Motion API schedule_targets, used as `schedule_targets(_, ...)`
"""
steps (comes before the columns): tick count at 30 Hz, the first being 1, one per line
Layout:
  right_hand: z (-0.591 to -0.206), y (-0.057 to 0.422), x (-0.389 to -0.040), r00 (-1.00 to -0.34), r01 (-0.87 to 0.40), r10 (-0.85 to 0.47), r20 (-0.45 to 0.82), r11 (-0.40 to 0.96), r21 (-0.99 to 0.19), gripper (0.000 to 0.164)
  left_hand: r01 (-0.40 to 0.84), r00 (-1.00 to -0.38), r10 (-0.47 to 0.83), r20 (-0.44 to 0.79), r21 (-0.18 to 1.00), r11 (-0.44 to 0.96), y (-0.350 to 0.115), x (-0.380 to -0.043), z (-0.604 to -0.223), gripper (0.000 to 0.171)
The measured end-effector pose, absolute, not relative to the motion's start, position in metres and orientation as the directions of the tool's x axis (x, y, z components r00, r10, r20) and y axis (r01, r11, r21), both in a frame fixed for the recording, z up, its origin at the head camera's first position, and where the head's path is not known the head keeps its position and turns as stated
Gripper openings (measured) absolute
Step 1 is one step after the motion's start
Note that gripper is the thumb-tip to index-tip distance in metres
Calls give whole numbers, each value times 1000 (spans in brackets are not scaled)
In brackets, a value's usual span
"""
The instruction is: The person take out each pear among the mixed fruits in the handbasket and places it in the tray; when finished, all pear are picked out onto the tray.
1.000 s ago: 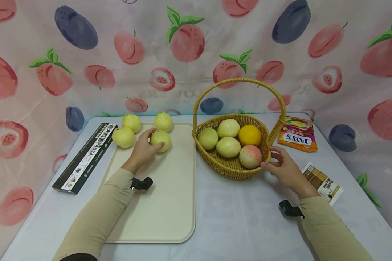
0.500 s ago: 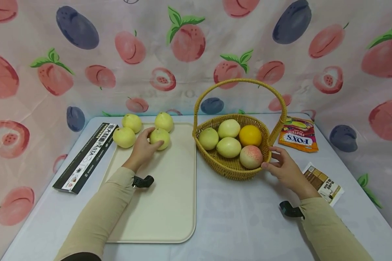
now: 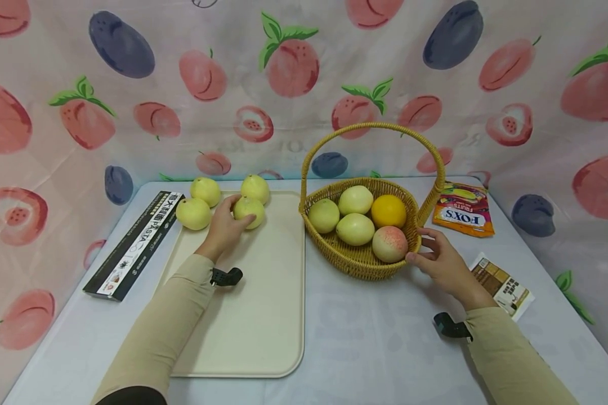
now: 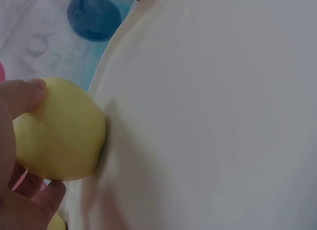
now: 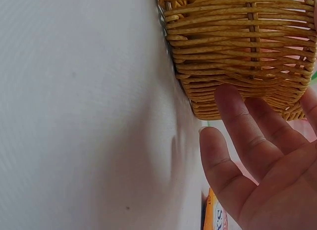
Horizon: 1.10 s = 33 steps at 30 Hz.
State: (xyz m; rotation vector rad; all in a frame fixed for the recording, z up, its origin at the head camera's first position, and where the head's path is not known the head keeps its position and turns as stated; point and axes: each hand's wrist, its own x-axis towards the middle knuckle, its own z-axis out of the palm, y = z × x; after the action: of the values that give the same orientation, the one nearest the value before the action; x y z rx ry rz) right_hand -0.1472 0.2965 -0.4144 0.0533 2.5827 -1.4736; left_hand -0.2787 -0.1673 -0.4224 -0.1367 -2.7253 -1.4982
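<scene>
In the head view my left hand point(image 3: 224, 228) grips a yellow-green pear point(image 3: 249, 211) at the back of the beige tray point(image 3: 253, 315). The left wrist view shows fingertips and thumb on opposite sides of this pear point(image 4: 64, 131), which sits close by the tray's rim. Another pear point(image 3: 255, 188) is right behind it. My right hand point(image 3: 446, 267) holds the right rim of a wicker basket point(image 3: 357, 270) by the handle's base. Seen from the right wrist, fingers point(image 5: 242, 126) lie against the woven wall. The thumb is mostly hidden there.
Two pears point(image 3: 193, 213) sit at the tray's back left corner, beside a long black pasta box point(image 3: 134, 244). Inside the basket are pale green fruits point(image 3: 355, 229), an orange point(image 3: 388, 211) and a peach point(image 3: 389, 244). A candy bag point(image 3: 463, 209) and a small brown-white packet point(image 3: 504, 287) lie right.
My left hand and the gripped pear have shifted slightly away from me, closer to the pear behind. The right hand and the basket stay in place.
</scene>
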Motion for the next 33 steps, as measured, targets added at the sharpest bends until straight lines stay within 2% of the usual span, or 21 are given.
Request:
schedule_targets(9,-414,295,-147,-984,111,-62,-164,503,-857,85,105,-994,56,89,824,557,-169,-275,-418,75)
schedule_targets(18,-412,295,-147,-985,120,-49,-167,506,-854,87,222,-975,108,195,816,534,-158,-259,-393,77)
schedule_targets(24,-411,294,-147,-986,109,-57,-159,503,-857,83,300,-951,232,206,805,511,-136,-239,-382,77)
schedule_targets(33,-411,294,-147,-986,110,-55,-159,503,-857,84,505,-838,455,301,744,437,-94,-218,-371,76)
